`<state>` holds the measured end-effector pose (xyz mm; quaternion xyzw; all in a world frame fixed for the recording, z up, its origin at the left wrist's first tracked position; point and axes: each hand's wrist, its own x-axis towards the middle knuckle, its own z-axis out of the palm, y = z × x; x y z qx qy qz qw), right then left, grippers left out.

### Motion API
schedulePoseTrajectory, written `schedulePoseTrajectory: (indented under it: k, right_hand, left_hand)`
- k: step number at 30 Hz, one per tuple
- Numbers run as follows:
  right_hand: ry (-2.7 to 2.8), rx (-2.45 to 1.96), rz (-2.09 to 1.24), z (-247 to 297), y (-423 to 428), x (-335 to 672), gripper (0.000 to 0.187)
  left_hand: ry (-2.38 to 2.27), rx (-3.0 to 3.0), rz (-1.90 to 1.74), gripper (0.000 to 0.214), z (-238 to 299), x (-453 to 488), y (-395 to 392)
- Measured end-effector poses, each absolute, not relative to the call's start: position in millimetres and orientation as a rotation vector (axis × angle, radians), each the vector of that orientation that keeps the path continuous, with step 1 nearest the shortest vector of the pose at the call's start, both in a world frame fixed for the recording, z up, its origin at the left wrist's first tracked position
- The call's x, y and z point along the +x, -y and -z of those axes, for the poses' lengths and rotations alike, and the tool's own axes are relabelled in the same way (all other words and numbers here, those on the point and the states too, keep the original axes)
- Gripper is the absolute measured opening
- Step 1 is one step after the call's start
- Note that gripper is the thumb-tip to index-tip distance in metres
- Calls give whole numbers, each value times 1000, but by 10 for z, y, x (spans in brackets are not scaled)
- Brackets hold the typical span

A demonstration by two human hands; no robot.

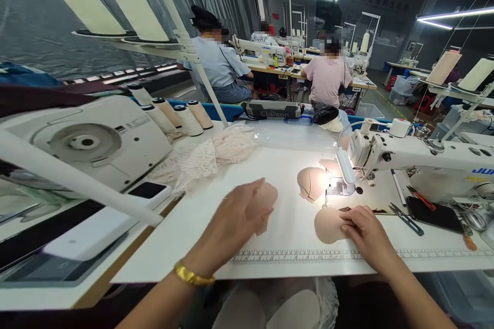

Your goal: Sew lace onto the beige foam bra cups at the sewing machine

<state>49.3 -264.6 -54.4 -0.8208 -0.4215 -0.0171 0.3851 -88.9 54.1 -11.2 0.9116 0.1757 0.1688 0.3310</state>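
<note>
My left hand (240,216), with a gold bracelet at the wrist, is closed on a beige bra cup piece (267,199) held just above the white sewing table (216,226). My right hand (365,229) pinches the right edge of another beige cup piece (327,225) lying flat in front of the needle. A sewn pair of cups (313,182) sits under the lamp at the presser foot (339,187) of the white sewing machine (409,157).
Pale lace fabric (210,157) is heaped at the back left, by several thread cones (181,115). Thread snips (405,217) and a black pouch (434,214) lie right of the needle. A white machine (88,144) and phone (148,191) are left. Other people sew behind.
</note>
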Motion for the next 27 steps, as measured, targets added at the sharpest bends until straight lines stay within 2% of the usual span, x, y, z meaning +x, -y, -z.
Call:
schedulePoseTrajectory:
  k: [3,7,12,14,17,23,27]
  right_hand:
    - [1075,-2018,151,523,2608,437,16]
    - [1012,-1904,311,416,2524,241,18]
    - [1048,-1957,175,408,2506,163,39]
    - [1003,-2041,174,484,2560,271,39]
    - [1011,-2148,115,623,2625,458,37]
    - [997,-2098,59,663,2605,494,19]
    - [956,-2056,94,598,2597,432,19]
  left_hand:
    - [-226,2251,-199,48,112,-829,-149]
    - [-137,1793,75,58,131,-715,316]
    - [-221,1272,7,45,128,-651,320]
    - [-287,1239,8,44,88,-682,186]
    - [-350,1272,23,46,12,-770,-29]
    - [-355,1715,-47,61,-168,-879,-462]
    - [-578,2248,-341,72,-228,-874,-626]
